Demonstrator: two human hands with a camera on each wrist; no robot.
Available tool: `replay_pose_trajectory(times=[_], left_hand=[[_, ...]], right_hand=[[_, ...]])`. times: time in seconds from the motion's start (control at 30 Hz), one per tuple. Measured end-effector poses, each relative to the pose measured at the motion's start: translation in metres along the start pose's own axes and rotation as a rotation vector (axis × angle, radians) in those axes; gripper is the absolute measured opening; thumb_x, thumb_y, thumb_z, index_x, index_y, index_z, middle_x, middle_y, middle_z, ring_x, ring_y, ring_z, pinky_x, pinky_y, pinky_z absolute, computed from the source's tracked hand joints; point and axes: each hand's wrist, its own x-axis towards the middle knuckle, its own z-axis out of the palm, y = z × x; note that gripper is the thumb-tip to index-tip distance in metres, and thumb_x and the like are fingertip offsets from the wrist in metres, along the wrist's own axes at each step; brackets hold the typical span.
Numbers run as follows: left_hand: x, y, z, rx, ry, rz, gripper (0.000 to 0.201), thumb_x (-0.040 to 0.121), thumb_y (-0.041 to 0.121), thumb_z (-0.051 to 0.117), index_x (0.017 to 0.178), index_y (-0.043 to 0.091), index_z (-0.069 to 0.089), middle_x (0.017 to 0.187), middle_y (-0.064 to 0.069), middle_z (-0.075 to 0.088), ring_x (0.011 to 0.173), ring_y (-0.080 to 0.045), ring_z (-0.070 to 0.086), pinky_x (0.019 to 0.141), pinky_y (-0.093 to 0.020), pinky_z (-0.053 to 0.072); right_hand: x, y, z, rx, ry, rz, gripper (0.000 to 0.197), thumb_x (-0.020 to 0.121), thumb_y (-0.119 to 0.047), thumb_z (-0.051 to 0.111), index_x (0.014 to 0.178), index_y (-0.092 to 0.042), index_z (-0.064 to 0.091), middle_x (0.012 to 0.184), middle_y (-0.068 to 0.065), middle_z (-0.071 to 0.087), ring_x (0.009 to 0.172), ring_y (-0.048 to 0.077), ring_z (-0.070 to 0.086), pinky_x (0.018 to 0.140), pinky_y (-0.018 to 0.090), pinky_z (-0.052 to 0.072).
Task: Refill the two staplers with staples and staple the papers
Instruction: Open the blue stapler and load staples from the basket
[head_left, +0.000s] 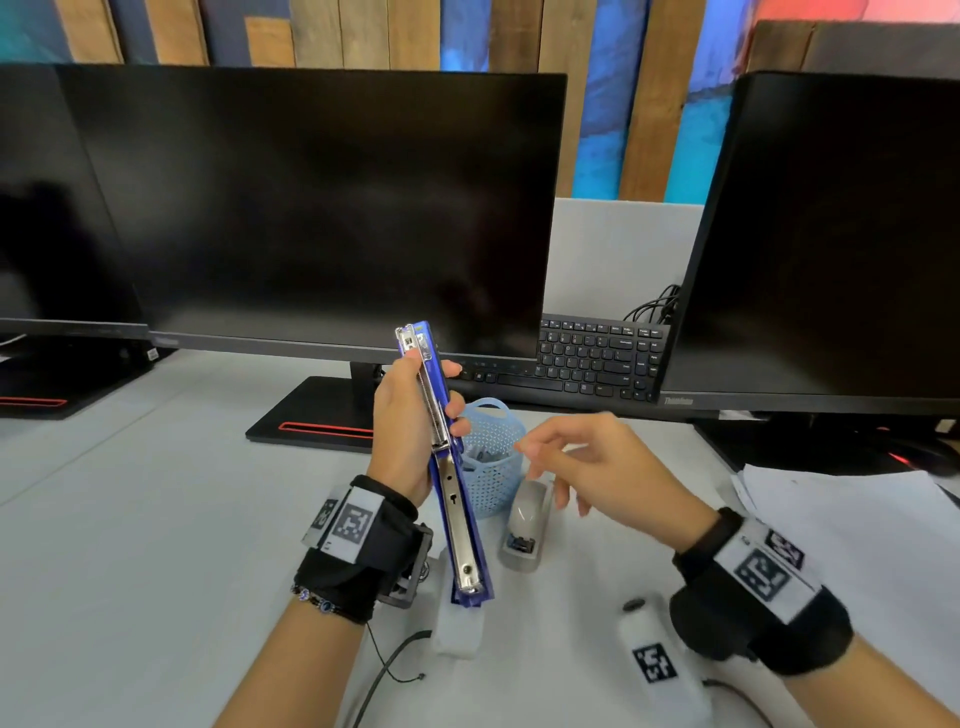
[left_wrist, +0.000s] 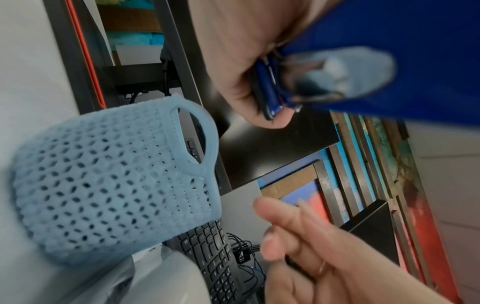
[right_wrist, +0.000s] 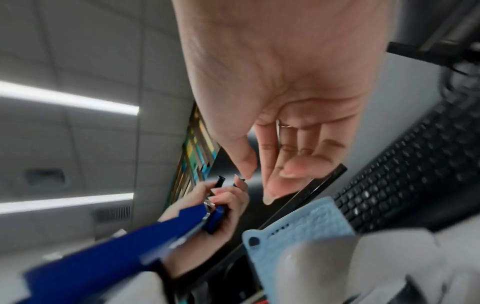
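Note:
My left hand (head_left: 415, 410) grips a blue stapler (head_left: 451, 483) that is swung fully open, upright above the desk, with its metal staple channel facing me. The same stapler shows close up in the left wrist view (left_wrist: 389, 37) and the right wrist view (right_wrist: 103, 257). My right hand (head_left: 540, 467) hovers just right of it, over a light blue mesh basket (head_left: 491, 467), with its fingers loosely spread (right_wrist: 259, 183) and nothing visible in them. A grey stapler (head_left: 524, 525) lies shut on the desk in front of the basket. The basket's contents are unclear.
A pile of white papers (head_left: 857, 525) lies at the right of the desk. Two white tagged devices (head_left: 660, 660) with cables sit near the front edge. Black monitors (head_left: 311, 208) and a keyboard (head_left: 597, 358) stand at the back.

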Motion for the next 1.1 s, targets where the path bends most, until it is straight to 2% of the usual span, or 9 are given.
replay_pose_trajectory(times=[0.1,0.2,0.4,0.5,0.63,0.73,0.87,1.03,1.1], left_hand=[[0.002,-0.002,-0.001,0.004,0.011,0.027,0.037,0.1,0.035,0.034,0.108,0.004,0.053,0.061,-0.002,0.043,0.043,-0.009,0.04,0.039,-0.02,0.035],[0.004,-0.003,-0.002,-0.04,0.034,0.072,0.036,0.1,0.032,0.036,0.122,0.005,0.047,0.073,-0.002,0.049,0.046,-0.009,0.043,0.041,-0.022,0.039],[0.007,0.001,-0.004,-0.072,0.05,0.064,0.032,0.099,0.035,0.035,0.108,0.007,0.048,0.069,-0.003,0.046,0.046,-0.01,0.043,0.043,-0.021,0.041],[0.006,0.004,-0.004,-0.087,0.059,0.015,0.041,0.098,0.039,0.032,0.086,0.006,0.053,0.058,-0.002,0.04,0.044,-0.01,0.042,0.044,-0.02,0.04],[0.005,0.004,-0.005,-0.107,0.065,-0.007,0.042,0.098,0.041,0.032,0.082,0.008,0.054,0.054,-0.002,0.041,0.044,-0.01,0.043,0.045,-0.02,0.04],[0.004,0.003,-0.005,-0.103,0.058,-0.028,0.043,0.098,0.042,0.033,0.082,0.009,0.054,0.054,-0.001,0.044,0.044,-0.01,0.045,0.047,-0.02,0.042],[0.004,0.003,-0.006,-0.105,0.057,-0.063,0.043,0.097,0.044,0.033,0.081,0.01,0.054,0.051,0.0,0.045,0.042,-0.009,0.045,0.046,-0.02,0.042],[0.004,0.002,-0.006,-0.104,0.072,-0.062,0.043,0.097,0.044,0.034,0.083,0.009,0.054,0.056,-0.002,0.042,0.046,-0.01,0.044,0.047,-0.02,0.041],[0.005,0.002,-0.007,-0.103,0.066,-0.059,0.042,0.097,0.044,0.034,0.084,0.009,0.055,0.055,-0.001,0.043,0.045,-0.009,0.045,0.047,-0.02,0.042]], right_hand=[[0.027,-0.005,-0.011,-0.314,-0.045,-0.079,0.011,0.09,-0.018,0.064,0.085,-0.017,0.074,0.07,-0.009,0.067,0.056,0.016,0.063,0.04,0.01,0.04],[0.06,-0.018,-0.022,-0.456,-0.249,-0.073,0.012,0.089,-0.015,0.065,0.094,-0.016,0.076,0.074,-0.007,0.068,0.06,0.006,0.061,0.044,0.016,0.05],[0.108,-0.043,-0.004,-0.766,-0.624,0.023,0.021,0.09,-0.01,0.062,0.108,-0.014,0.073,0.092,0.003,0.073,0.066,0.013,0.068,0.055,0.02,0.056],[0.117,-0.041,0.011,-0.867,-0.822,0.122,0.024,0.091,-0.008,0.059,0.11,-0.012,0.072,0.079,-0.004,0.067,0.051,0.002,0.063,0.047,0.011,0.049],[0.124,-0.038,0.021,-0.946,-0.799,0.05,0.026,0.087,-0.02,0.067,0.111,-0.013,0.073,0.105,0.003,0.071,0.09,0.014,0.065,0.064,0.012,0.048],[0.127,-0.035,0.028,-0.943,-0.85,0.081,0.032,0.087,-0.023,0.068,0.117,-0.012,0.067,0.114,0.006,0.068,0.095,0.015,0.061,0.073,0.018,0.05],[0.13,-0.022,0.04,-1.039,-0.747,0.092,0.035,0.089,-0.018,0.065,0.123,-0.01,0.061,0.122,0.012,0.063,0.114,0.028,0.06,0.098,0.039,0.049],[0.12,-0.016,0.045,-1.019,-0.592,-0.021,0.028,0.092,-0.019,0.06,0.118,-0.009,0.064,0.116,0.013,0.067,0.108,0.029,0.063,0.089,0.036,0.05],[0.122,-0.014,0.044,-0.974,-0.683,0.007,0.028,0.091,-0.02,0.06,0.118,-0.011,0.064,0.116,0.009,0.067,0.108,0.026,0.062,0.094,0.037,0.051]])
